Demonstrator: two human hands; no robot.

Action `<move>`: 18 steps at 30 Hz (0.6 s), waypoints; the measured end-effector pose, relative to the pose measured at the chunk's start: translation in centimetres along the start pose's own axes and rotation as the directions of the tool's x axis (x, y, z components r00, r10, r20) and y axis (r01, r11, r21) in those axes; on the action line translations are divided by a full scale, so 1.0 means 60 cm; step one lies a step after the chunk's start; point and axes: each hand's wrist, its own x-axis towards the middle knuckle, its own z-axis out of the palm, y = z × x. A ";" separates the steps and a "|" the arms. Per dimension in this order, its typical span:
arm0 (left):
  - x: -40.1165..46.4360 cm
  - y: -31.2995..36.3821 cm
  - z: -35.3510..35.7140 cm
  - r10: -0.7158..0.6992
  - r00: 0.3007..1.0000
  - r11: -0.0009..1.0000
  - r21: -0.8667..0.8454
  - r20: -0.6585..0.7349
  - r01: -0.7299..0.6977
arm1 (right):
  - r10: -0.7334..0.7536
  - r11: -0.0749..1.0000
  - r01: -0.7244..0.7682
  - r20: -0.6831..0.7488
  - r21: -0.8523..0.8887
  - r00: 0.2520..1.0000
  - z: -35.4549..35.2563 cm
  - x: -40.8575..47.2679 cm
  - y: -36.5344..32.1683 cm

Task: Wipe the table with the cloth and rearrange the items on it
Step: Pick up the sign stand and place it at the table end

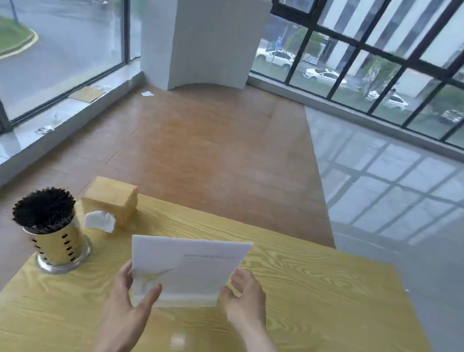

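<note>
A white upright sign card stands tilted near the middle of the yellow wood-grain table. My left hand grips its lower left corner, thumb in front. My right hand holds its right edge with fingers curled behind. To the left stands a gold metal holder full of dark chopsticks. Behind it a wooden tissue box sits at the table's far left corner, a white tissue sticking out of it. No cloth is in view.
The table's far edge drops to a brown wooden floor, with grey glossy tiles to the right. Large windows run along the left and the back, and a white pillar stands in the corner.
</note>
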 end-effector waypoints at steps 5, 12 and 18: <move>-0.010 0.062 0.196 0.003 0.992 0.998 0.057 0.124 -0.010 | 0.071 0.994 -0.058 -0.141 0.093 0.988 -0.184 0.051 0.071; -0.033 0.134 0.496 -0.053 0.957 0.988 0.156 0.285 0.009 | 0.152 0.976 -0.106 -0.249 0.190 0.957 -0.454 0.155 0.170; -0.042 0.189 0.715 -0.082 0.921 0.991 0.131 0.381 0.034 | 0.174 0.972 -0.116 -0.295 0.204 0.939 -0.640 0.247 0.237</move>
